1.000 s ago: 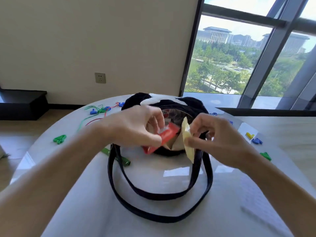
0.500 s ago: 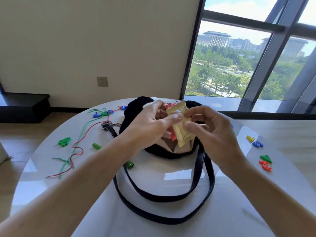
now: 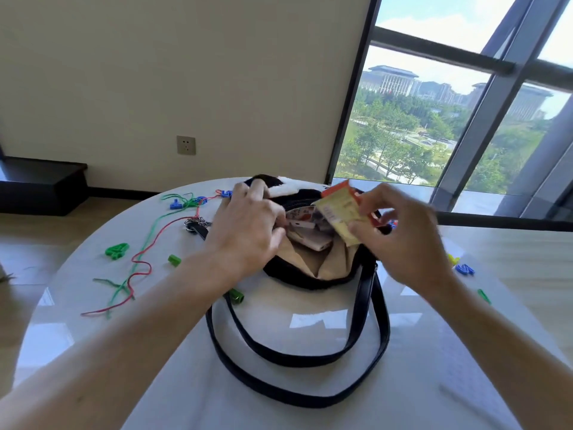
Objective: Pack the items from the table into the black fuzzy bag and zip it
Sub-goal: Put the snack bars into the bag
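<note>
The black fuzzy bag (image 3: 310,279) lies open in the middle of the round white table (image 3: 155,352), its beige lining and several white items showing inside. My left hand (image 3: 248,231) grips the bag's left rim and holds the mouth apart. My right hand (image 3: 403,240) pinches a yellow packet (image 3: 339,212) together with a red packet (image 3: 338,187) just above the bag's right side, tilted toward the opening. The bag's two black straps (image 3: 297,361) loop toward me on the table.
Green and red strings (image 3: 139,259) trail across the table's left side, with green (image 3: 116,250) and blue plastic pieces (image 3: 176,203) and a key ring (image 3: 195,225). More small coloured pieces (image 3: 464,269) lie at the right. A window frame stands behind the table.
My left hand let go of the packets and went to the bag's left rim. My right hand now holds both packets, shifted right above the opening. The camera tilted down slightly.
</note>
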Action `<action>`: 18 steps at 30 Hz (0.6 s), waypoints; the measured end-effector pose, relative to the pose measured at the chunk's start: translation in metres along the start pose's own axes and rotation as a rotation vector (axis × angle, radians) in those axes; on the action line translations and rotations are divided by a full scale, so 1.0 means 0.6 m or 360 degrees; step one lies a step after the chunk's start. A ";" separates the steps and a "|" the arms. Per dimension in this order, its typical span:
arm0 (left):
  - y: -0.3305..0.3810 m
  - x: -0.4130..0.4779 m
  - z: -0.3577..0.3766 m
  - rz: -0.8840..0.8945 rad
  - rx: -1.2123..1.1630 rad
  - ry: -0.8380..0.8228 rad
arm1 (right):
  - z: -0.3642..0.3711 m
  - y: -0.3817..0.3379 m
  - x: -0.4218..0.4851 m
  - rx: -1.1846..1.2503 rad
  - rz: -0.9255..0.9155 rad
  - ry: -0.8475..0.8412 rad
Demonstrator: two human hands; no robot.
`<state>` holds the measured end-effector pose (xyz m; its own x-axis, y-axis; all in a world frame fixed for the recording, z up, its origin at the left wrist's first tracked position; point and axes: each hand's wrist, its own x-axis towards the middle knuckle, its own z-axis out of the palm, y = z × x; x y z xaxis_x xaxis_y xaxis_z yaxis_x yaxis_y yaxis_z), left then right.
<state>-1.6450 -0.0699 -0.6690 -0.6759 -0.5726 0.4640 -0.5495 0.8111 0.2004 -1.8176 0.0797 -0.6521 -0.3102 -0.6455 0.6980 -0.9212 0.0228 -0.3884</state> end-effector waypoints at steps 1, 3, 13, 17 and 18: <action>-0.001 -0.001 0.010 -0.0043 0.0175 -0.0087 | 0.018 0.001 -0.003 -0.0151 -0.0136 -0.0074; -0.003 -0.001 0.024 -0.0103 0.0376 -0.0151 | 0.055 0.000 -0.003 -0.0476 -0.0456 -0.0208; 0.009 0.013 0.001 -0.0079 0.0156 0.0092 | 0.154 0.011 0.052 -0.1355 -0.0659 -0.0394; 0.006 0.012 -0.007 -0.0071 0.0098 0.0036 | 0.163 0.007 0.052 -0.1564 -0.0508 -0.0612; 0.005 0.011 -0.007 -0.0071 0.0103 0.0019 | 0.161 0.004 0.051 -0.1580 -0.0489 -0.0650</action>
<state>-1.6491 -0.0706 -0.6617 -0.6442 -0.6063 0.4662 -0.6100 0.7750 0.1650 -1.8070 -0.0137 -0.6898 -0.1046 -0.9268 0.3607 -0.7810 0.3010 0.5472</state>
